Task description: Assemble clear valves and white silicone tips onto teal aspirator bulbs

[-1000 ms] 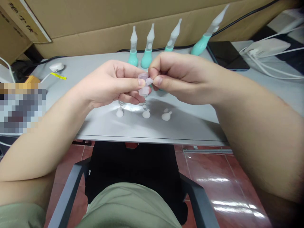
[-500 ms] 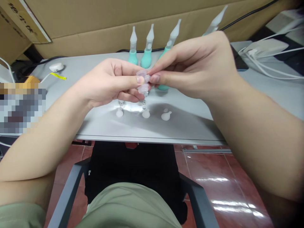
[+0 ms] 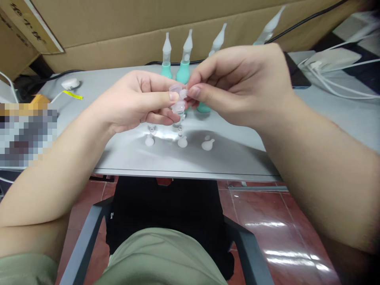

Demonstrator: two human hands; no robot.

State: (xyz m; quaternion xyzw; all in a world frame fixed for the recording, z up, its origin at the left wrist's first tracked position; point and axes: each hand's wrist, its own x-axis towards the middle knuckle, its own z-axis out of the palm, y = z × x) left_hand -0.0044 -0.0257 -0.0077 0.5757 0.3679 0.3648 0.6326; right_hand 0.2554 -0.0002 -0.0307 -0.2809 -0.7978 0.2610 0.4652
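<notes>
My left hand [image 3: 139,101] grips a small clear plastic part [image 3: 178,106] between thumb and fingers, above the desk. At its right side, my right hand [image 3: 234,87] pinches a small translucent round piece [image 3: 183,94] that touches the clear part; whether the two are joined I cannot tell. Behind my hands stand nasal aspirators with teal bulbs and white pointed tips: one at the left [image 3: 166,55], a second aspirator [image 3: 183,67] beside it, and a third aspirator [image 3: 219,37] partly hidden by my right hand. A further aspirator tip [image 3: 273,23] leans at the back right.
White drop-shaped pieces lie near the desk's front: a left piece [image 3: 149,140], a middle piece [image 3: 182,142] and a right piece [image 3: 208,145]. Small rings [image 3: 180,132] are beside them. White cables [image 3: 326,75] and a dark phone-like slab [image 3: 299,81] lie right. Cardboard [image 3: 113,27] walls the back.
Both hands stay together, with the clear part shifted slightly up and left. My right fingers keep their pinch on the small round piece, which has tilted a little.
</notes>
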